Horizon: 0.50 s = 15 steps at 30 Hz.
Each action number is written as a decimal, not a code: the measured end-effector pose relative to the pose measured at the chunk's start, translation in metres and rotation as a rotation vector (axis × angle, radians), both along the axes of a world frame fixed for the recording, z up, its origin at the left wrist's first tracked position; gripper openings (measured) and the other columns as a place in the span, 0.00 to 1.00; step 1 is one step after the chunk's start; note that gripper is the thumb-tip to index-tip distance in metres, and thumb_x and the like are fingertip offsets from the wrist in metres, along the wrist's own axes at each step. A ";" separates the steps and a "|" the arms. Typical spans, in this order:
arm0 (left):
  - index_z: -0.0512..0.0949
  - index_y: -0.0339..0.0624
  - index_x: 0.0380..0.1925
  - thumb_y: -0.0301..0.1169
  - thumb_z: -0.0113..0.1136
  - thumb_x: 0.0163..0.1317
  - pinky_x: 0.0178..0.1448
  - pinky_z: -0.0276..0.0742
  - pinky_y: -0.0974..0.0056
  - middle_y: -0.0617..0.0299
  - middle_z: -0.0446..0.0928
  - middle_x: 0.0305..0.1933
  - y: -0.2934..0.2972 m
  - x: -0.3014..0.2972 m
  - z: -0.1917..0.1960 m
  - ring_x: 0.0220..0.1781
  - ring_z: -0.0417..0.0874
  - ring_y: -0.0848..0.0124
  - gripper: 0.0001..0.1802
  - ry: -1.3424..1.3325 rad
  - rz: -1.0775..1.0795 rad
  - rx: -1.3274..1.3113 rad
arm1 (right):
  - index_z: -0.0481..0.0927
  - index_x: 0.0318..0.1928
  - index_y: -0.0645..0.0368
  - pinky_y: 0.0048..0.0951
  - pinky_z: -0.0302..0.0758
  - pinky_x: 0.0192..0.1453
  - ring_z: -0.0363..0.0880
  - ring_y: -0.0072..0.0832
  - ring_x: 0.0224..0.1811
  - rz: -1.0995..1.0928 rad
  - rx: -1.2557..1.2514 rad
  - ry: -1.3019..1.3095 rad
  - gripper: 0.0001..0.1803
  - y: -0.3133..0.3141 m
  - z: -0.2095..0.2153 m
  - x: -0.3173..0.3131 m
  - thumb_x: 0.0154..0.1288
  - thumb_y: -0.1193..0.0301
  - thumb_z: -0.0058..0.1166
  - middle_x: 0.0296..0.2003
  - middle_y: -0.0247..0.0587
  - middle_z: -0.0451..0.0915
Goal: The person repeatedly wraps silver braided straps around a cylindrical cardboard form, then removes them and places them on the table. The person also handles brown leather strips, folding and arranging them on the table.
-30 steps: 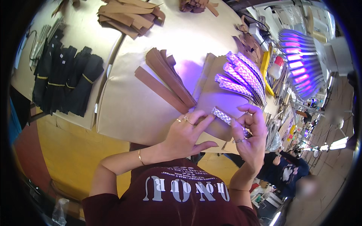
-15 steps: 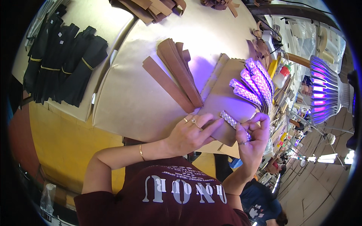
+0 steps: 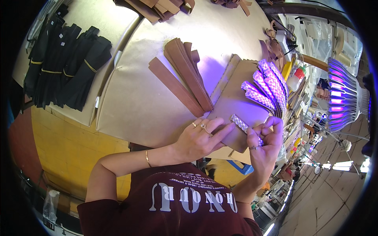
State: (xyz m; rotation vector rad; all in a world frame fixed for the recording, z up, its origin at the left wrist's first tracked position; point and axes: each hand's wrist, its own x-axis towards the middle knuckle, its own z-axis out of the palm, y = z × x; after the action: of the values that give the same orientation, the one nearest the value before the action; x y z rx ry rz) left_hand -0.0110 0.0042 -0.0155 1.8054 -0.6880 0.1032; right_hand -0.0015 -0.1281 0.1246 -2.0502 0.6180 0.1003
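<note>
A short pale braided strip (image 3: 238,122) lies on a brown board (image 3: 236,88) at the table's front edge. My right hand (image 3: 265,143) is closed, thumb and fingers pinching the strip's near right end, which they partly hide. My left hand (image 3: 202,137) rests at the board's left edge with its fingers stretched out, fingertips beside the strip's other end. Farther up the board, several braided strips (image 3: 271,86) lie fanned under purple light. Just beyond my left hand, flat brown leather strips (image 3: 187,70) lie in a stack, one (image 3: 173,84) apart on its left.
Bundles of black strips (image 3: 73,67) tied with yellow bands lie at the left. More brown pieces (image 3: 161,8) are at the far edge. On the right stand a finned purple-lit lamp (image 3: 340,94) and a red-capped bottle (image 3: 296,78). A blue stool (image 3: 246,168) shows below the table.
Both hands stay almost in place at the braided strip. The person in a dark shirt at the lower right is out of view now, and the blue stool shows more.
</note>
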 end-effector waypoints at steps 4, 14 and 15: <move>0.77 0.43 0.57 0.34 0.72 0.43 0.50 0.77 0.56 0.57 0.69 0.47 0.001 -0.001 0.001 0.43 0.79 0.64 0.35 0.027 -0.023 0.006 | 0.61 0.43 0.57 0.14 0.64 0.27 0.66 0.11 0.24 -0.004 -0.012 0.012 0.17 0.001 -0.001 0.001 0.63 0.83 0.55 0.24 0.29 0.71; 0.70 0.42 0.63 0.33 0.73 0.42 0.45 0.76 0.58 0.55 0.68 0.47 0.000 0.003 0.009 0.42 0.77 0.60 0.42 0.102 -0.062 -0.040 | 0.61 0.42 0.58 0.14 0.61 0.25 0.65 0.11 0.22 -0.014 -0.027 0.000 0.17 0.001 0.000 -0.001 0.62 0.82 0.57 0.22 0.28 0.70; 0.70 0.42 0.63 0.32 0.73 0.42 0.44 0.76 0.59 0.55 0.68 0.47 -0.001 0.004 0.010 0.41 0.77 0.60 0.43 0.094 -0.063 -0.034 | 0.62 0.42 0.58 0.15 0.61 0.25 0.66 0.11 0.22 -0.022 -0.027 -0.002 0.17 0.001 0.001 -0.002 0.62 0.82 0.58 0.22 0.28 0.71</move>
State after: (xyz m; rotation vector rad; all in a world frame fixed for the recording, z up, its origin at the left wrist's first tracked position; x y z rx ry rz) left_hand -0.0067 0.0037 -0.0056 1.7430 -0.6722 -0.0122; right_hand -0.0037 -0.1276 0.1255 -2.0686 0.6436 0.0776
